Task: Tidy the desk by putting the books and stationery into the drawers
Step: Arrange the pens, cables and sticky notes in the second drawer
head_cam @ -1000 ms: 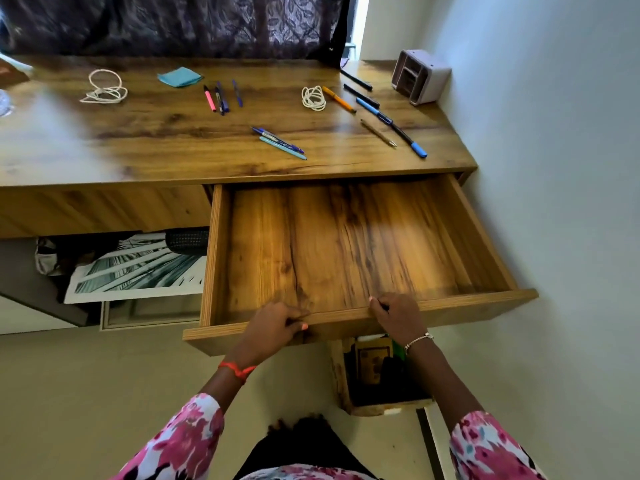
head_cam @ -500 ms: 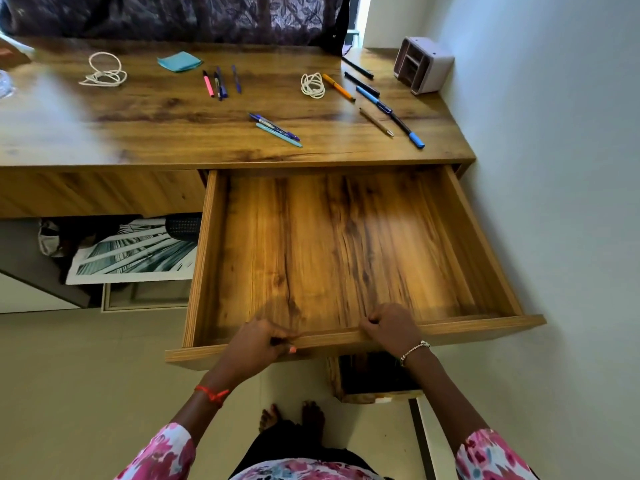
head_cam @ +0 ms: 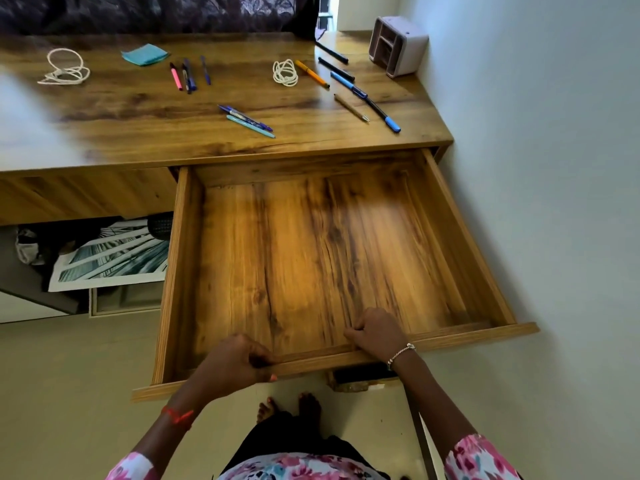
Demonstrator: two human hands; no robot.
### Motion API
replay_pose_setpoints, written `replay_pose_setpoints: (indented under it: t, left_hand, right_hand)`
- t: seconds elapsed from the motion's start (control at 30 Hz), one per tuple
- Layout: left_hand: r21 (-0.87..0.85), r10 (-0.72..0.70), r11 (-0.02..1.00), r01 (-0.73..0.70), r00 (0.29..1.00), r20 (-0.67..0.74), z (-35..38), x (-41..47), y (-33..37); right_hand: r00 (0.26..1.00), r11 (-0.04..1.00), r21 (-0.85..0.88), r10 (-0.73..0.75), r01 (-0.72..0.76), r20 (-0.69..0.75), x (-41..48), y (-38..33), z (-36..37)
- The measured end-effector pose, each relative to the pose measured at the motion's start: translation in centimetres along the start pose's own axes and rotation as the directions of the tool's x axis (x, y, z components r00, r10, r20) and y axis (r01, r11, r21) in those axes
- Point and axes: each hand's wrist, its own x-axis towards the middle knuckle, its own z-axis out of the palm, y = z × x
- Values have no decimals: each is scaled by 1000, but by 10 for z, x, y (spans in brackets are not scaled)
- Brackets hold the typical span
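A wide wooden drawer [head_cam: 450,216] stands pulled far out of the desk, with nothing inside it. My left hand [head_cam: 232,365] and my right hand [head_cam: 379,332] both grip its front panel [head_cam: 478,336] from above. On the desktop [head_cam: 138,119] lie several pens: a pink and dark group [head_cam: 187,76], two blue ones [head_cam: 247,121] near the front edge, an orange pen [head_cam: 311,74], and black and blue pens [head_cam: 365,97] at the right. A teal sticky-note pad [head_cam: 145,54] lies at the back.
Two coils of white cord [head_cam: 64,69] [head_cam: 285,72] lie on the desk. A grey pen organiser [head_cam: 398,46] stands at the back right by the wall [head_cam: 536,168]. Under the desk are a leaf print [head_cam: 110,258] and a box [head_cam: 363,377]. My bare feet [head_cam: 287,407] are below the drawer.
Both hands have pulled the drawer further out toward me, so much more of its floor shows. The items on the desktop have not moved.
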Motion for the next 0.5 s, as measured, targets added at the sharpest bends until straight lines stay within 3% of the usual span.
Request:
replay_pose_setpoints:
  t: [0.5]
  left_hand:
    - [11,-46,999,46,997,61,-3,6,2]
  right_hand:
    - [976,996,-71,-42,59,215,10,-15,-19]
